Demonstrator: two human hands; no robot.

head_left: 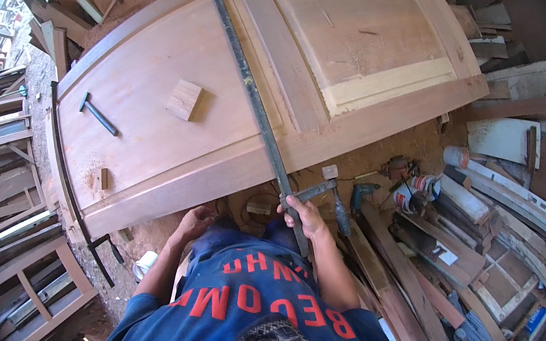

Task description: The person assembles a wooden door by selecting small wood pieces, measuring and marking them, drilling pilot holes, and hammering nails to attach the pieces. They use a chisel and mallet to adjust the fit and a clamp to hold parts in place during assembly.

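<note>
So there's a big wooden door (153, 124) laid flat in front of the person, with a long bar clamp (250, 89) running right across it from the far edge to the near edge and sticking out past that edge. The right hand (306, 219) has its fingers wrapped around the bar of that clamp, just off the door's near edge. The left hand (194, 222) is down by the same edge, farther left, fingers curled in (can't tell if there's anything in there, the view doesn't show it). Another clamp (62, 153) stretches along the door's left end, its handle hanging past the near left corner. On top of the door, left of the long clamp, are a hammer (103, 118), a chunky wood block (185, 99) and a small block (101, 179) close to the near edge, so 2 blocks in all. A couple of thin wood slivers (368, 32) sit on the door's right half. Off the door's near edge, to the right of the right hand, a green drill (359, 196) is on the ground, with heaps of scrap wood (466, 199) beyond it. A wooden frame (47, 288) leans off the door's near left corner.
</note>
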